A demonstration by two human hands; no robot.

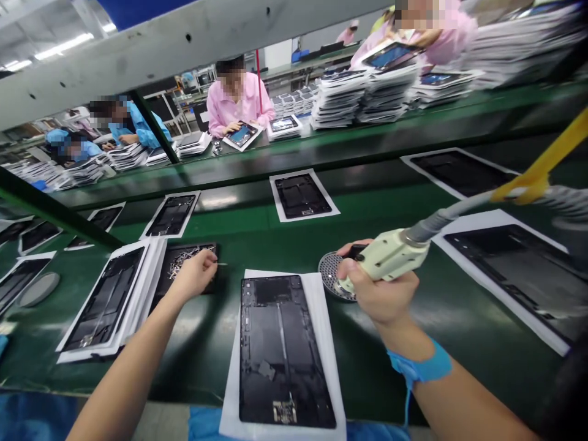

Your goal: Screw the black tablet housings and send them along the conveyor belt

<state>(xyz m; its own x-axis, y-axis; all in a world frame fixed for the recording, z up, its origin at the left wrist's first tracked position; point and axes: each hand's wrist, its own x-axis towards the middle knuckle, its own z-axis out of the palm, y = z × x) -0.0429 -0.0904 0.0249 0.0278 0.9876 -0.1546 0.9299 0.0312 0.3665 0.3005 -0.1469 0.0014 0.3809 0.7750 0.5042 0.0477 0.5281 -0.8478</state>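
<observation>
My left hand (196, 272) is closed in a pinch over a dark tray (158, 288) of many small whitish parts (177, 260). One small thin part (222, 264) sticks out from its fingertips. My right hand (383, 294) is wrapped around a pale green handheld tool (390, 254) with a thick grey cable. The tool's front end is over a round perforated metal disc (328, 269); whether they touch is hidden. Between my hands, a black tablet housing (280, 343) lies on white sheets (328, 318), with a small grey piece on it. A blue band (425, 364) circles my right wrist.
A stack of housings (108, 294) on white sheets stands left of the tray, near a grey round disc (40, 290). More housings (303, 195) lie across the green bench (220, 226). A yellow strap (558, 150) holds the cable. Co-workers (241, 101) sit beyond.
</observation>
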